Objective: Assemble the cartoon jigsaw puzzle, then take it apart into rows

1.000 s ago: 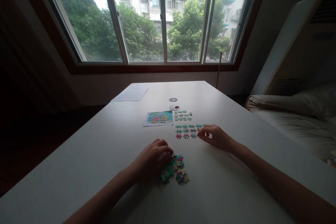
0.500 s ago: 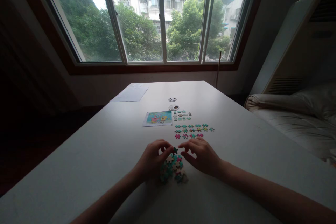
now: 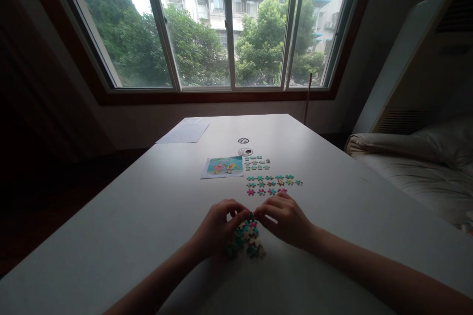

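My left hand pinches a small dark green jigsaw piece between thumb and fingertips. On the other side of that piece, the closed fingertips of my right hand meet its edge, so both hands hold it. Just below lies a heap of loose jigsaw pieces, green, pink and pale, partly hidden by my left hand. Beyond my hands, several sorted pieces lie in rows, and a smaller group sits farther back. To their left is a colourful cartoon picture sheet.
The white table stretches toward the window. Two small round items lie behind the picture. White papers rest at the far left corner. A pale padded seat stands beyond the table's right edge.
The piece in my left hand has shifted slightly right, and my right fingertips have closed from just apart onto it. The rows and picture have stayed put.
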`<state>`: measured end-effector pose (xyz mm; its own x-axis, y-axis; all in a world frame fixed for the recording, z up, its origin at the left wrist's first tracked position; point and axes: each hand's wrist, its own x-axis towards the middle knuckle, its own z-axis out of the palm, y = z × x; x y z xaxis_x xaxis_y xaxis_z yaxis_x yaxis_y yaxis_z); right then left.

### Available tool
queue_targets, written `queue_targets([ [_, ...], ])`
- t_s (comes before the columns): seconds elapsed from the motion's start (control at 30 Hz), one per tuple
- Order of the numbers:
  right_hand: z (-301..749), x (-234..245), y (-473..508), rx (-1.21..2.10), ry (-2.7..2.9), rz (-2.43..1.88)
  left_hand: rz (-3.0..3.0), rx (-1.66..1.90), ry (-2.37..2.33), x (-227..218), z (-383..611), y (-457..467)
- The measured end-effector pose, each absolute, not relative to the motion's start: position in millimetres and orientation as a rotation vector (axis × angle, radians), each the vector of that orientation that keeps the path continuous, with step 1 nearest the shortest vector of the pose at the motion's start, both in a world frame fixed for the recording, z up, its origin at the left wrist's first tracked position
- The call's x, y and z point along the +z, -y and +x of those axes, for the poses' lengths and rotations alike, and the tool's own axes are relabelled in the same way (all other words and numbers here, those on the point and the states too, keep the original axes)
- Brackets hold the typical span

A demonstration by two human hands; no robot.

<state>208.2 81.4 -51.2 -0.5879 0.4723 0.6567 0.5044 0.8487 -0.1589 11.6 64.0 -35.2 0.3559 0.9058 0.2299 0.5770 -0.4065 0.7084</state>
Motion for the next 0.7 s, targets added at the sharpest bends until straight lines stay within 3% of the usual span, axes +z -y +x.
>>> queue_targets([
  [0.7,265.8,-41.4,-120.6,-0.128,2.007,-0.989,2.366,0.821,-1.421,-47.8,-23.5,-82.8],
])
